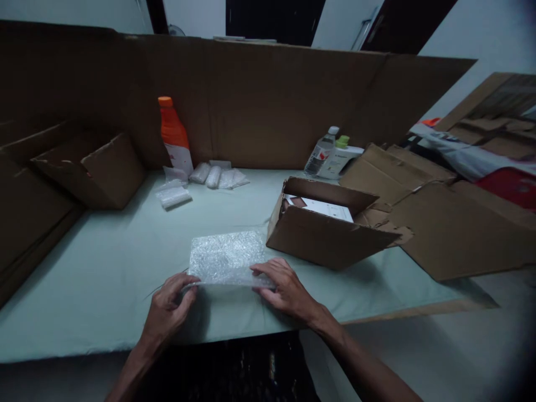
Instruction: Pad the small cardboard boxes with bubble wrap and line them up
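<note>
A sheet of clear bubble wrap lies on the pale green cloth of the table in front of me, its near edge lifted a little. My left hand pinches the near left corner between thumb and fingers. At the near right corner, my right hand grips the same edge, thumb below and fingers on top. Just right of the sheet stands an open cardboard box with a white printed package inside; the box's lower contents are hidden.
Several bubble-wrapped bundles lie at the back beside an orange and white bottle. A clear bottle and a white pouch with a green cap lean on the cardboard wall. More cardboard boxes stand left; flattened cardboard overhangs the right edge.
</note>
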`<state>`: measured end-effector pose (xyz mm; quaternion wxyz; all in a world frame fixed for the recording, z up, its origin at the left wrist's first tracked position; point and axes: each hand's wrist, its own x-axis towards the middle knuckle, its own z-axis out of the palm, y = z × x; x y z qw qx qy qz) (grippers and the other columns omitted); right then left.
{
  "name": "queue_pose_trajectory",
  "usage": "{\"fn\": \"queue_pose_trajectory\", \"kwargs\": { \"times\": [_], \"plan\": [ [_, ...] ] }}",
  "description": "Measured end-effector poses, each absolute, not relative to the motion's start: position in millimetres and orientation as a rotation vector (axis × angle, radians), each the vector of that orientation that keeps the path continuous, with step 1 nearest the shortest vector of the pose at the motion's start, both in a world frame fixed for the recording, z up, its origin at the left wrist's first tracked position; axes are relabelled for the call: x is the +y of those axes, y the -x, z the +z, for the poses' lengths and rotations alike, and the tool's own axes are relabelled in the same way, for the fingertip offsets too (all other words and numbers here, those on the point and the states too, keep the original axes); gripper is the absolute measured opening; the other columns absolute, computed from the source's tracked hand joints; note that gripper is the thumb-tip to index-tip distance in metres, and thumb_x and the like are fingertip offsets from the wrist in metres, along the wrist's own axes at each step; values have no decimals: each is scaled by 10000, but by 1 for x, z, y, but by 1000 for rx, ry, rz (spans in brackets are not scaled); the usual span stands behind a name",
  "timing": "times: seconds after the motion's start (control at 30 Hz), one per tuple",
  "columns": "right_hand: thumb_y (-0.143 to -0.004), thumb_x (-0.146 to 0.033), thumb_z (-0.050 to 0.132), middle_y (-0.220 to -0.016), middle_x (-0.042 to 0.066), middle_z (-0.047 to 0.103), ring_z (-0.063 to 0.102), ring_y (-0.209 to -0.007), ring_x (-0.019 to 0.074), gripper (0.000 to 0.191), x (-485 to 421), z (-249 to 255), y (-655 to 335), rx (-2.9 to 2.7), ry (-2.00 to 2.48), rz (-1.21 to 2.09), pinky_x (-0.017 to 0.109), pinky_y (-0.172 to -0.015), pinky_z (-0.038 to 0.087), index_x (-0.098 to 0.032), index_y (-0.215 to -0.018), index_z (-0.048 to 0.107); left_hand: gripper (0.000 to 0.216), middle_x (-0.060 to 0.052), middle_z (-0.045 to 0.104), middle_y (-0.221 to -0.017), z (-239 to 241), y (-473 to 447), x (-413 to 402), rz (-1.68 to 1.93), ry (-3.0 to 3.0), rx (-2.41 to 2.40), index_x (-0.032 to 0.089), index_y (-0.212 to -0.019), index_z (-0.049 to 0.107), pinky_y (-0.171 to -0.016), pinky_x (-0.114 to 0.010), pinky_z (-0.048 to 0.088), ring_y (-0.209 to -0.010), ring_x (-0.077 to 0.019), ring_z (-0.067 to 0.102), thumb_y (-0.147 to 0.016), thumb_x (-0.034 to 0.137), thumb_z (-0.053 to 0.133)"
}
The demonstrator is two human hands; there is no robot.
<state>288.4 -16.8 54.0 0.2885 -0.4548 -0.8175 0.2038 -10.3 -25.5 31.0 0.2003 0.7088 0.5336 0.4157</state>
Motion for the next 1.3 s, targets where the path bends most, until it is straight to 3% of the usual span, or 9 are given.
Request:
{"fn": "queue_pose_trajectory", "kwargs": {
  "times": [0.17,0.33,0.5,0.63,0.73,0.83,1.0,1.2,1.3],
  "plan": [
    [-902,-264,600,-973,50,784,716,-902,216,191,-10,54,-289,-1958,1343,747,342,-847,537,-228,-1024,742,290,-14,770,-786,44,11,-22,1022,-1722,1596,214,-872,734,-531,-241,525,-711,-182,717,-829,454,577],
    [-879,-238,621,-942,45,776,711,-865,222,163,15,46,-278,-1989,1552,708,327,-791,516,-214,-1003,725,311,-12,765,-788,30,16,-5,858,-1774,1700,219,-869,712,-640,-293,533,-706,-191,698,-825,473,539],
    [-893,-197,624,-1054,88,750,658,-1007,268,187,24,25,-274,-2159,1689,380,407,-930,459,-186,-1065,698,271,-22,740,-800,21,16,8,678,-1919,1808,233,-911,687,-681,-334,511,-708,-207,673,-863,422,500],
    [-903,-261,636,-1268,146,669,597,-1096,323,348,23,19,-277,-2202,1718,219,467,-935,449,-166,-1237,634,367,-104,715,-1062,11,21,13,642,-2097,1873,206,-1148,660,-818,-413,538,-952,-282,668,-847,374,534],
    [-899,-261,641,-1326,160,634,571,-1142,333,256,24,17,-275,-2225,1708,243,469,-940,436,-160,-1134,662,454,-114,694,-1051,3,23,17,600,-2153,1870,197,-1243,621,-870,-439,528,-983,-301,646,-824,365,564],
    [-871,-160,633,-1293,128,657,577,-1146,291,85,25,16,-269,-2181,1639,332,409,-927,417,-182,-949,656,365,-105,705,-966,3,20,20,531,-2131,1834,202,-1134,660,-868,-446,504,-940,-298,639,-801,304,549],
    [-841,-71,595,-1016,59,727,628,-982,222,133,24,24,-265,-2095,1550,463,346,-873,382,-195,-888,614,148,-66,687,-814,17,17,10,509,-2091,1815,217,-826,641,-741,-371,491,-807,-248,633,-760,254,514],
    [-832,-37,571,-1010,70,733,625,-990,242,273,53,50,-246,-2241,1528,329,373,-912,368,-192,-1041,655,689,39,597,-695,20,11,-35,866,-1653,1785,176,-1440,465,-608,-294,472,-582,-162,559,-824,473,548],
    [-853,-73,608,-1176,124,710,605,-1086,287,388,76,61,-222,-2310,1493,232,415,-943,392,-168,-1228,628,745,62,545,-665,16,1,-52,967,-1540,1732,179,-1505,412,-605,-276,461,-567,-141,528,-843,485,565]
  ]
}}
